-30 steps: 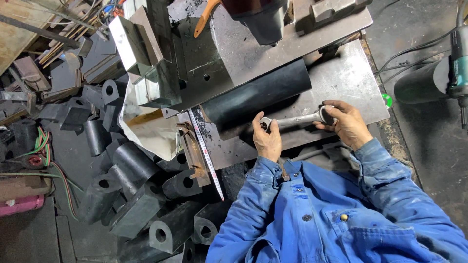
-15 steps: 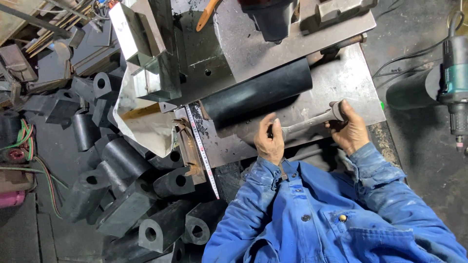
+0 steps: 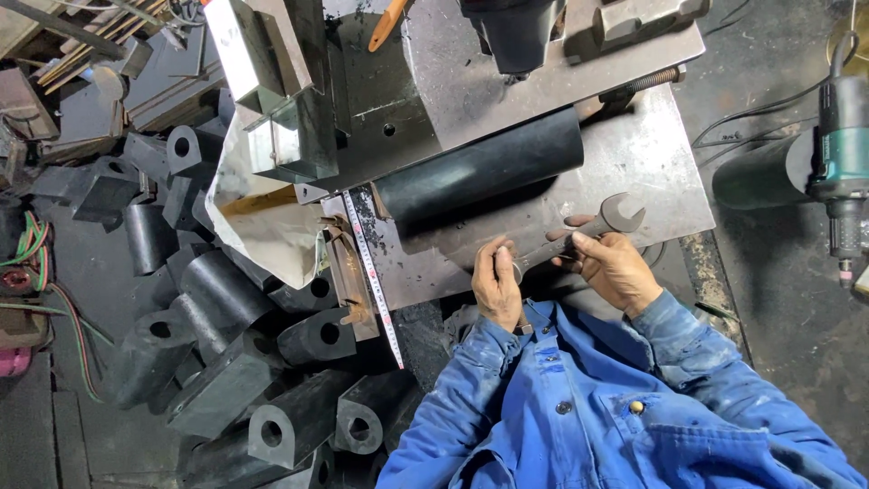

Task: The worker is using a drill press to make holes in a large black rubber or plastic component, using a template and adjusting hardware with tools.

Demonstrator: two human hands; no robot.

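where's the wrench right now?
Head view, centre-right: the wrench lies across the steel plate, held by both the left hand and the right hand, just below the black cylinder.

The right hand (image 3: 617, 270) covers the middle of the wrench (image 3: 579, 237). Its near end hides behind the left hand (image 3: 497, 285). The power tool (image 3: 842, 163) on the right is cut off by the picture's edge. The black block (image 3: 520, 32) at the far side is cut off too.
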